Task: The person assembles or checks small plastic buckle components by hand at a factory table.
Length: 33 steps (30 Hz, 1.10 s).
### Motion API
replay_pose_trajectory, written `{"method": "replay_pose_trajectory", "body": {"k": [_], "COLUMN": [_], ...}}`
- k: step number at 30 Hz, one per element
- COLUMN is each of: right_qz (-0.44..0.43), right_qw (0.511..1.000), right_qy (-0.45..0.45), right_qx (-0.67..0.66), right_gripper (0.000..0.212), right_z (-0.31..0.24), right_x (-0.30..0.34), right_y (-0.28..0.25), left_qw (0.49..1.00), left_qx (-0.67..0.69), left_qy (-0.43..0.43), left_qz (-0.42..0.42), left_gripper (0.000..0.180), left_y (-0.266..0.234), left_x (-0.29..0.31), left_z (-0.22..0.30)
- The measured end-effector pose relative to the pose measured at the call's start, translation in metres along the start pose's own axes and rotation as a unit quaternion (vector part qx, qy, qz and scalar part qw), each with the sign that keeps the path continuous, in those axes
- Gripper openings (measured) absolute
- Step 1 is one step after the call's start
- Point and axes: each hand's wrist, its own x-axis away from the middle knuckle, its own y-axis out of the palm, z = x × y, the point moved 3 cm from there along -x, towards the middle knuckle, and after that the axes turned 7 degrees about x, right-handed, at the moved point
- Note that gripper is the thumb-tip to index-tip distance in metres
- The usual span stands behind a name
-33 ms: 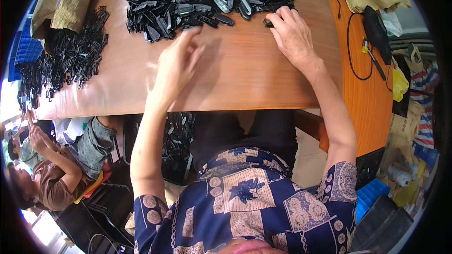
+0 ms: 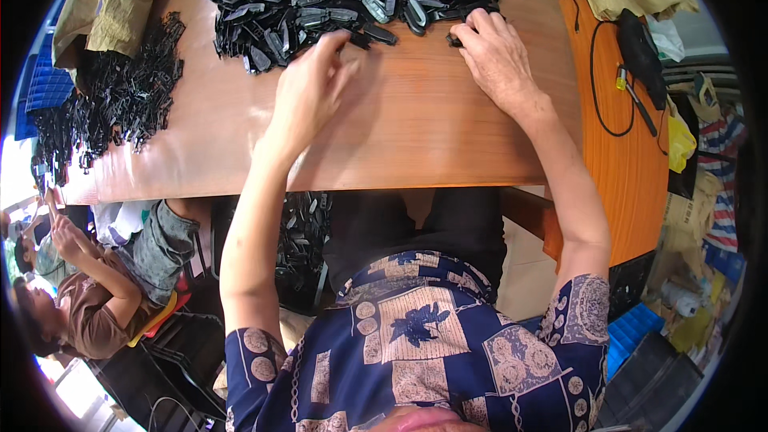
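Our left hand [image 2: 306, 88] has moved up to the near edge of the black pile [image 2: 324, 14].
Its grip we cannot tell; our right hand [image 2: 500, 60] pinches a dark piece [image 2: 454, 40] at the pile's near-right corner. We judge it light, stiff, slick: best held by its edges.

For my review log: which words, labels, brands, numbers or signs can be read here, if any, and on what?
None can be read.
Brown packaging, right: printed marks, too small and blurred.
Shirt: script-like lines behind the leaf print, too small.
Black parts: no legible marks.
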Motion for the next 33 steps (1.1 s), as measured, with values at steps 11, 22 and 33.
{"method": "replay_pose_trajectory", "body": {"k": [11,22,33], "right_qz": [0.029,-0.022,-0.019], "right_qw": [0.979,0.815,0.939], "right_qy": [0.026,0.22,0.065], "right_qx": [-0.198,-0.536,-0.338], "right_gripper": [0.015,0.02,0.015], "right_z": [0.047,0.044,-0.066], "right_x": [-0.008,-0.014,0.032], "right_y": [0.018,0.007,-0.029], "left_qw": [0.957,0.993,0.857], "left_qx": [-0.278,0.016,0.482], "left_qy": [-0.033,-0.099,-0.164], "left_qz": [-0.075,0.069,0.074], "left_gripper": [0.018,0.038,0.021], "left_y": [0.039,0.03,0.05], "left_x": [-0.038,0.02,0.093], "left_z": [-0.013,-0.033,0.012]}}
